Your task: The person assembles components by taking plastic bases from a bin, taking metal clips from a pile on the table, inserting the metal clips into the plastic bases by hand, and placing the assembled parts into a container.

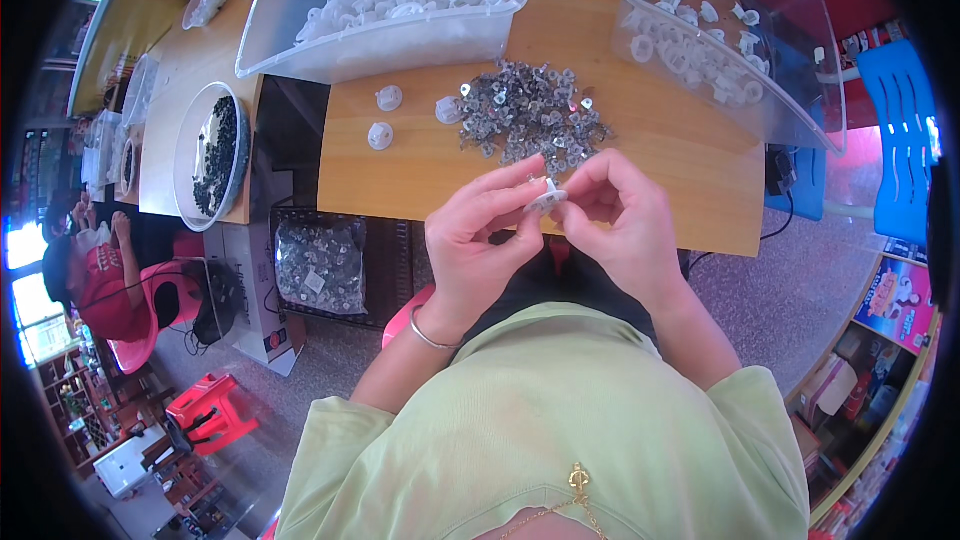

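Over the table's front edge, my left hand (468, 240) pinches a small round white plastic part (547, 200) with a raised neck. Close against the part's right side, the fingers of my right hand (632, 230) are pinched together; whether they also hold a smaller piece is hidden. Just beyond my fingers lies a heap of small metal and clear clip-like pieces (525, 110). Left of the heap, white plastic caps (380, 135) sit loose on the wooden tabletop (680, 180).
A clear bin (400, 50) full of white parts stands at the back; another clear bin (690, 90) with fewer stands back right. Left, a round tub (242, 165) holds dark pieces. Below lies a bag of small parts (320, 260). A seated person (105, 290) and red stool (215, 412) are left.
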The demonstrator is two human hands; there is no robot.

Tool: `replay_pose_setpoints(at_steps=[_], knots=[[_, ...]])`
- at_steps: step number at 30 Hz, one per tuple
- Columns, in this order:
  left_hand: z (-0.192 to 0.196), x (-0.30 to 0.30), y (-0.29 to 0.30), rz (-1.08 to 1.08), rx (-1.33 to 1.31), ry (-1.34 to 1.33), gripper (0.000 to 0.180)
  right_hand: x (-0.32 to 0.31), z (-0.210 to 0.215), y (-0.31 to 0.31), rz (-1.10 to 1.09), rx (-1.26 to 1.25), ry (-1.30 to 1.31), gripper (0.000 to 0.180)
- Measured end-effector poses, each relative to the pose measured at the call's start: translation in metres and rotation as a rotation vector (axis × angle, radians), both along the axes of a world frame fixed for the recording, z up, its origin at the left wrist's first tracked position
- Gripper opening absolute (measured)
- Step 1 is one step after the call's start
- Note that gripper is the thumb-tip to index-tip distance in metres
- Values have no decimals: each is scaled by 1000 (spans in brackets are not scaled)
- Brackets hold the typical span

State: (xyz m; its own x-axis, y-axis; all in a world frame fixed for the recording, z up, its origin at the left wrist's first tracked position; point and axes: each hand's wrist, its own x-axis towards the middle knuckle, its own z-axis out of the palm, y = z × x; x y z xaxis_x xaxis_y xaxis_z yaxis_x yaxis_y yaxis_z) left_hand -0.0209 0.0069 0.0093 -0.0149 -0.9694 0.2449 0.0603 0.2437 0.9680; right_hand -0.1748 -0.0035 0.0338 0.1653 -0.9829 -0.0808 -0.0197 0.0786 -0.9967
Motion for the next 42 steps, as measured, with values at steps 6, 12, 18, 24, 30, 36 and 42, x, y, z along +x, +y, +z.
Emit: replay_pose_setpoints(at_steps=[6,12,18,24,30,36,42], knots=[[-4,1,-1,26,-59,-147,27,4,-3,0,-37,-22,85,13],[-4,1,-3,-10,79,-26,27,3,-10,-1,-20,20,48,10],[0,8,-5,-50,241,90,24,-2,-4,0,74,120,-94,12],[2,9,-6,-70,283,126,23,2,-10,2,14,-2,-44,11],[1,13,-8,-169,322,191,25,0,-8,-1,12,26,28,15],[2,12,-9,-208,307,228,26,3,-12,-4,-6,24,-28,17],[2,11,-8,-202,262,166,26,3,-13,-5,-9,83,-86,14]])
